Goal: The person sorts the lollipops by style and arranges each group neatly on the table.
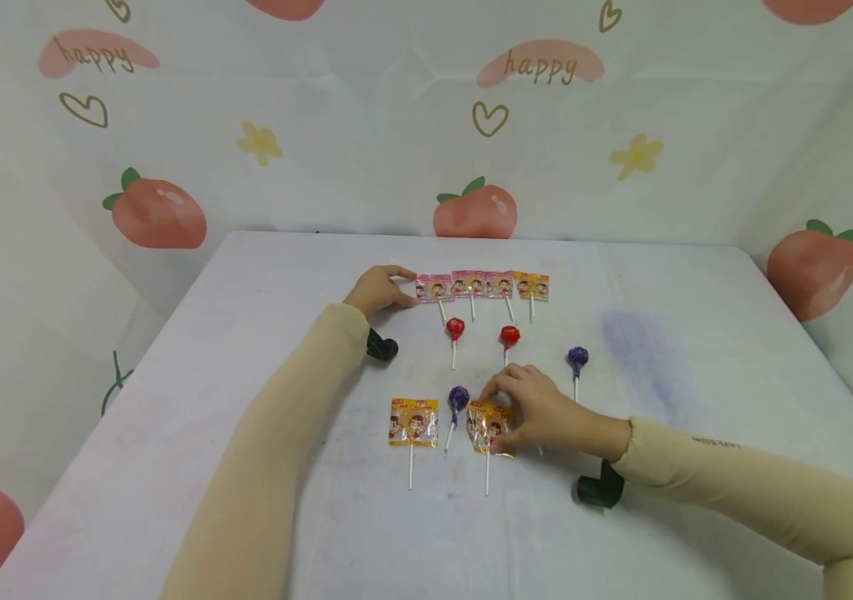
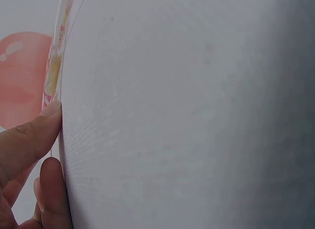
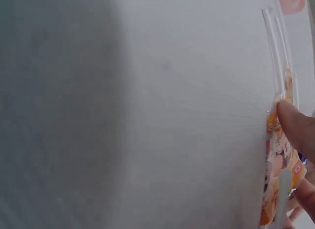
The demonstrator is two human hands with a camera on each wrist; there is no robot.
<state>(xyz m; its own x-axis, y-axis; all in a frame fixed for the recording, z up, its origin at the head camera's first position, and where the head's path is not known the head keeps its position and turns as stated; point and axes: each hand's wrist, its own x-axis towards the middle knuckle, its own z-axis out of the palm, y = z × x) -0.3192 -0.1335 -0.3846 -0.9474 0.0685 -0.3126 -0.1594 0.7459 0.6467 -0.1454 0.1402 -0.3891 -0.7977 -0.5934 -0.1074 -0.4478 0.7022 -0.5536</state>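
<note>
At the back row's left end lies a pink-wrapped flat lollipop [image 1: 434, 287]. My left hand [image 1: 379, 289] touches its left edge, forefinger by the upper corner and thumb by the lower one. In the left wrist view, the thumb [image 2: 37, 135] meets the wrapper's edge. Nearer the front, my right hand [image 1: 542, 408] holds a yellow-wrapped flat lollipop [image 1: 488, 423] by its top and bottom edges, its stick toward me. The right thumb [image 3: 293, 123] presses by the stick. A purple ball lollipop [image 1: 459, 397] and another yellow-wrapped lollipop [image 1: 413, 423] lie to its left.
Two more pink-wrapped lollipops [image 1: 469, 283] and a yellow-wrapped one [image 1: 532, 286] continue the back row. Below them lie two red ball lollipops [image 1: 455, 327]. Another purple ball lollipop [image 1: 578, 357] is right of them. A printed cloth [image 1: 366, 167] hangs behind the white table [image 1: 171, 350].
</note>
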